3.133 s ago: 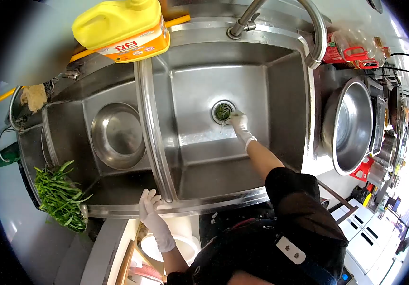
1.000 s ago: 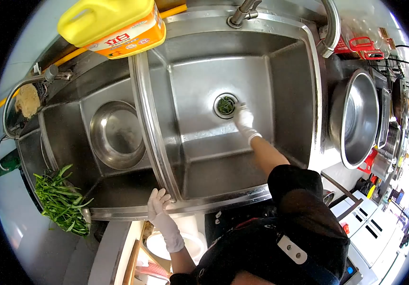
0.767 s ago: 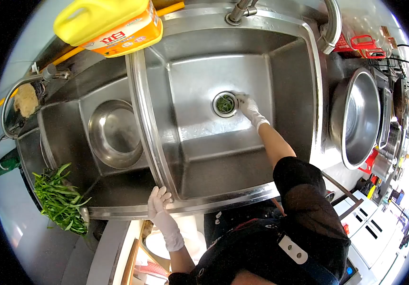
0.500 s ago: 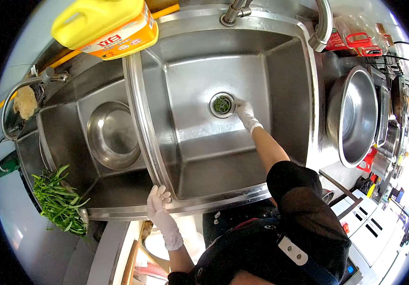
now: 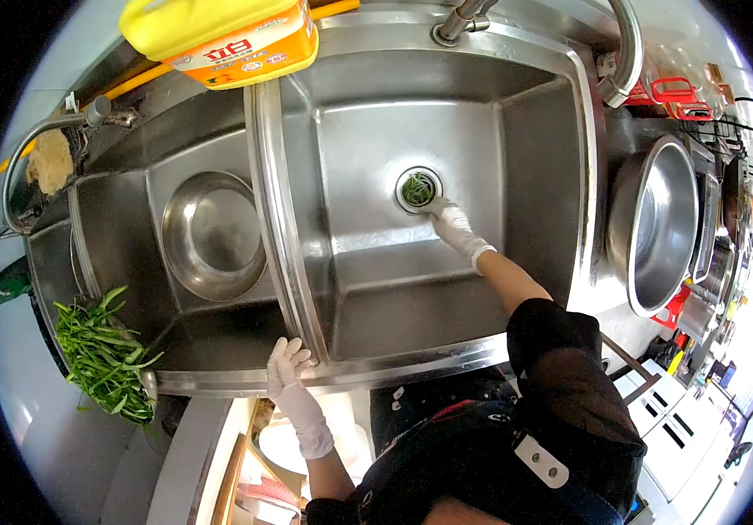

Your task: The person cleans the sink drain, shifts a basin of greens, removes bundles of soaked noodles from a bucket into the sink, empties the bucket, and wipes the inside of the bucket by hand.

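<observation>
My right hand [image 5: 453, 226], in a white glove, reaches down into the large steel sink [image 5: 385, 324]. Its fingers are pressed together at the lower right edge of the drain strainer [image 5: 400, 199]; what they grip, if anything, is hidden. Green leafy scraps [image 5: 416, 187] lie inside the strainer. My left hand [image 5: 291, 372], gloved too, is at the sink's front rim beside the end of the divider [image 5: 273, 175]. Its fingers are loosely bent and apart, holding nothing.
A steel bowl [image 5: 185, 206] sits in the left basin, and a bunch of greens [image 5: 101, 354] lies at that basin's front left. The yellow detergent jug [image 5: 245, 48] stands behind the divider. A tap [image 5: 459, 22] rises at the back; a large basin [image 5: 665, 227] stands on the right.
My right hand has shifted around the drain, from its right edge to its lower right edge. The whole view has moved slightly; my left hand stays by the divider.
</observation>
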The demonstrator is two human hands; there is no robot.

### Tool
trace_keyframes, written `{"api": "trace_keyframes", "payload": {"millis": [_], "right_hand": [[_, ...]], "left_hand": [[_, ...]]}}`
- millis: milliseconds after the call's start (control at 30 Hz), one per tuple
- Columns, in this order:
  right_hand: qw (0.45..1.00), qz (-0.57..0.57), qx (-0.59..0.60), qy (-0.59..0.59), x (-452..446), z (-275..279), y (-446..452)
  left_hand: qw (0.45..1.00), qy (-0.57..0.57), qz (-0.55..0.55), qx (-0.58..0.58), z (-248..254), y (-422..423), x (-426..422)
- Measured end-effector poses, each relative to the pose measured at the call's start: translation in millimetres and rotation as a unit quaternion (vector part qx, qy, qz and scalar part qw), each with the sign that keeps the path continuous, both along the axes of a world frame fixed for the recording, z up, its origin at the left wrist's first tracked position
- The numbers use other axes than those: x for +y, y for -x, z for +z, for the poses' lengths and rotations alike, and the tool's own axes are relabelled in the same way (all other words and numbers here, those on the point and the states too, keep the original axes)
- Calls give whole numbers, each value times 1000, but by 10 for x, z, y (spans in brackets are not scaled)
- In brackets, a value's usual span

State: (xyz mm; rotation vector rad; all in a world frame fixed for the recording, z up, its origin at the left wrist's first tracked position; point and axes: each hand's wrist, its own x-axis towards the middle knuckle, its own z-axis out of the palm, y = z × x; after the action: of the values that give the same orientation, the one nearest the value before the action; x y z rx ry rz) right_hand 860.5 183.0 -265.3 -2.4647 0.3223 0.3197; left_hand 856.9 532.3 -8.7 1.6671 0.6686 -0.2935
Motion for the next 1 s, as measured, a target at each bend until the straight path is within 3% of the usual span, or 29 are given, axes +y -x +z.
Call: {"api": "trace_keyframes", "payload": {"millis": [33,133,267,467,567,600,667,700,800,900,1000], "right_hand": [[999,38,24,6,75,39,-54],[998,32,-50,21,318,-79,-70],[992,-37,53,111,457,-187,-61],[995,-23,67,69,417,-138,-96],[970,110,107,188,348,-409,-86],[931,221,73,281,350,-373,-81],[789,425,0,444,328,-95,-141],[823,457,-11,338,283,157,-237],[841,434,-78,315,261,-18,-186],[928,358,-12,99,325,-227,-72],[885,413,-20,212,319,-197,-14]], "left_hand": [[1000,0,-1,-1,6,-7,-9],[1000,-1,-7,1,24,-13,-17],[1000,-3,-12,10,30,-12,14],[1000,-9,-8,11,24,22,33],[1000,-6,-2,10,19,31,10],[1000,-5,-1,11,20,37,9],[1000,-9,-4,10,23,41,2],[1000,-11,-6,9,23,41,1],[1000,-12,-3,7,6,53,9],[1000,-13,6,19,-7,58,2],[999,-23,9,20,4,43,-28]]}}
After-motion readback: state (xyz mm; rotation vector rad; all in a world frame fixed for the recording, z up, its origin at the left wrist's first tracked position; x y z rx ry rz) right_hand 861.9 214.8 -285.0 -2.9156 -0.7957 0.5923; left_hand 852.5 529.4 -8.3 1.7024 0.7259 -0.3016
